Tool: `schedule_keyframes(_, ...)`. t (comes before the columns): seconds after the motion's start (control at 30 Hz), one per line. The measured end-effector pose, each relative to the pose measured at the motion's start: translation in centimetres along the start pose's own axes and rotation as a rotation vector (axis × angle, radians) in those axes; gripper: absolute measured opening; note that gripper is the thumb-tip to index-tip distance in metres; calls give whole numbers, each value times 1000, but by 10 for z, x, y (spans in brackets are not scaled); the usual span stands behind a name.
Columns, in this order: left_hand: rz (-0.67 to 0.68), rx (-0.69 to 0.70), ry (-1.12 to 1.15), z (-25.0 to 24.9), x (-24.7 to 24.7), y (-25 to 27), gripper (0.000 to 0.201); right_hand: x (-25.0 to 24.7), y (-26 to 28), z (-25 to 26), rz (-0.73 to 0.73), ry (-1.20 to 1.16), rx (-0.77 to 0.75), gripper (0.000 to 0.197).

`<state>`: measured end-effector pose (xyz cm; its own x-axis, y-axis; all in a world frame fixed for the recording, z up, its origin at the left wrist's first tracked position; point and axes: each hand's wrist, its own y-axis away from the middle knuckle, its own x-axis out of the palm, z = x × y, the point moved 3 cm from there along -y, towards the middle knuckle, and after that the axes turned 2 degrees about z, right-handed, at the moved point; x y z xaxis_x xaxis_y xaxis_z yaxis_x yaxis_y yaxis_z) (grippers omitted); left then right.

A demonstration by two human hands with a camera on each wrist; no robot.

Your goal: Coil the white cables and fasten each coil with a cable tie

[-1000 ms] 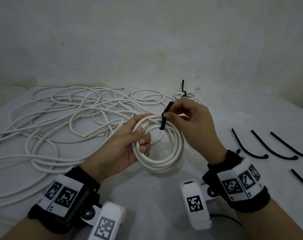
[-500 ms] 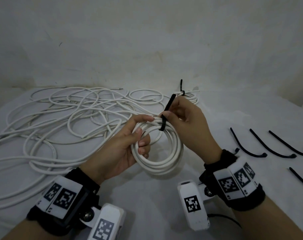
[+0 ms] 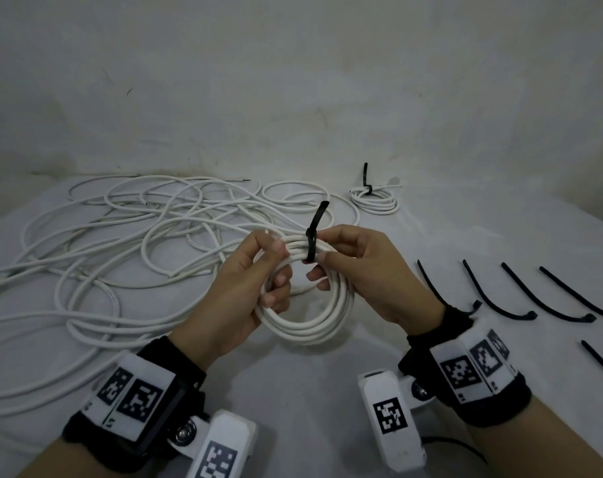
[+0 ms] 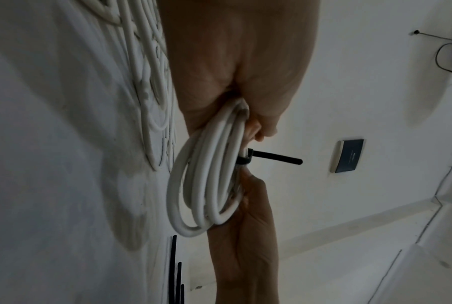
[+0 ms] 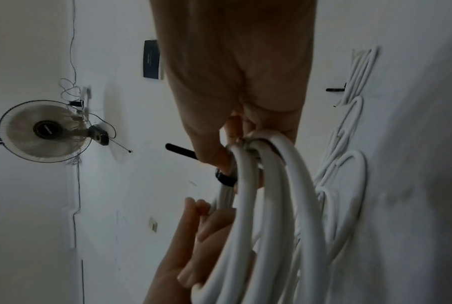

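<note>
From the head camera, the left hand point(image 3: 239, 291) grips the left side of a white cable coil point(image 3: 307, 322), its fingers curled round the turns; the right hand point(image 3: 365, 270) pinches the top of the coil just beside a black cable tie point(image 3: 312, 243), which wraps the bundle with its free tail sticking up and away. The coil is held above the white table point(image 3: 293, 391), between the two hands; loose white cables point(image 3: 120, 243) sprawl to the left; a finished coil point(image 3: 375, 200) with its own tie lies at the back; spare black cable ties point(image 3: 500, 298) lie in a row to the right.

The left wrist camera shows the coil point(image 4: 204, 195) edge-on, clamped between thumb and fingers of the left hand point(image 4: 232, 82); the tie point(image 4: 271, 159) juts sideways from the bundle — its head sits snug against the turns.

The right wrist camera shows the right hand point(image 5: 232, 92) with its fingertips closed on the coil point(image 5: 266, 216) at the tie's band point(image 5: 226, 179); a wall fan point(image 5: 45, 131) hangs well beyond.
</note>
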<state>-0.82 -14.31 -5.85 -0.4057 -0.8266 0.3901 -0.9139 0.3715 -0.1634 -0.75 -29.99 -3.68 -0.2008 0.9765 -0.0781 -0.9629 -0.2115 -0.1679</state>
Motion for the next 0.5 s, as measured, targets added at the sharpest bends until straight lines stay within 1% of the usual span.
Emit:
schedule_keyframes(0.1,12,27,-4,-3,1,1,19,1,0,-1,-23,-40,-16,18)
schedule_keyframes(0.2,6,102,29,-6,0,0,18,4,1,0,-36,-101,9,12)
schedule_keyframes(0.27,-18,167,83,-7,-2,-2,17,8,1,-2,-22,-128,61,18)
schedule_keyframes(0.33,-57,200,109,-9,-5,-4,14,12,1,-7,-24,-102,102,23)
schedule_keyframes(0.43,-65,180,66,-8,-6,-4,17,12,-3,-14,-127,-30,69,29)
schedule_keyframes(0.5,-59,171,-7,-8,-5,-4,21,9,-5,-16,-211,9,28,27)
